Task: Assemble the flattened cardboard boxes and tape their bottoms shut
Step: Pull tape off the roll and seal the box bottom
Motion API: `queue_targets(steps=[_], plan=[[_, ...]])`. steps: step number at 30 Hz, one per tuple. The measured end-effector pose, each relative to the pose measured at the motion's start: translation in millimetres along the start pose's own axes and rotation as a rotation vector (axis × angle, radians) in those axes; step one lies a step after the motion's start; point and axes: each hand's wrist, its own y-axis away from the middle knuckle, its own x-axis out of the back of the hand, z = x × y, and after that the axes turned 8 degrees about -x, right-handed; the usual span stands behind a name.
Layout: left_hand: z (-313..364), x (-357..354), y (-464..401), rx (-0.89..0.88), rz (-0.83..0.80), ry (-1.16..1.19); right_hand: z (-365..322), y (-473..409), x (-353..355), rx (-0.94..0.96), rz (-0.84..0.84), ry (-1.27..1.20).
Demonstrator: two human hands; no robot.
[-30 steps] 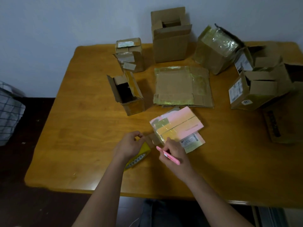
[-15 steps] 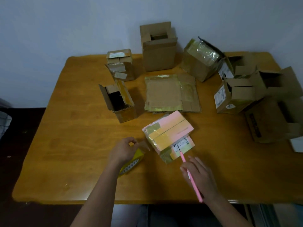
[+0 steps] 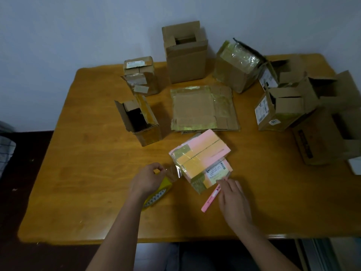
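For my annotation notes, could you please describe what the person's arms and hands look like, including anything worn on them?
Both forearms are bare from the frame's lower edge to the wrists, with no sleeves in view. The left hand and right hand wear no gloves, and no watch, bracelet or ring is visible. The dim, slightly blurred image hides finer detail on the fingers.

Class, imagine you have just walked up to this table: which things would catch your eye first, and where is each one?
The pink box stands out, near the front middle of the wooden table. The left hand pinches clear tape drawn from a yellow tape roll to it, and the right hand holds a pink cutter. Brown boxes crowd the far side.
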Motion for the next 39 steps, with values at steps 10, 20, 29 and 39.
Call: queue_targets(steps=[10, 20, 29, 39], plan=[[3.0, -1.4, -1.6, -0.02, -0.012, -0.051, -116.4, -50.0, -19.1, 0.018, -0.023, -0.152], [-35.5, 18.7, 13.2, -0.122, 0.001, 0.408, -103.5, -57.7, -31.2, 0.018, -0.007, -0.102], [-50.0, 18.7, 27.2, -0.078, 0.019, 0.596, -134.4, -31.0, -2.9, 0.143, -0.236, -0.385], [-86.9, 9.5, 60.8, -0.087, 0.069, 0.601, -148.0, -41.9, -15.9, -0.119, -0.45, -0.545]])
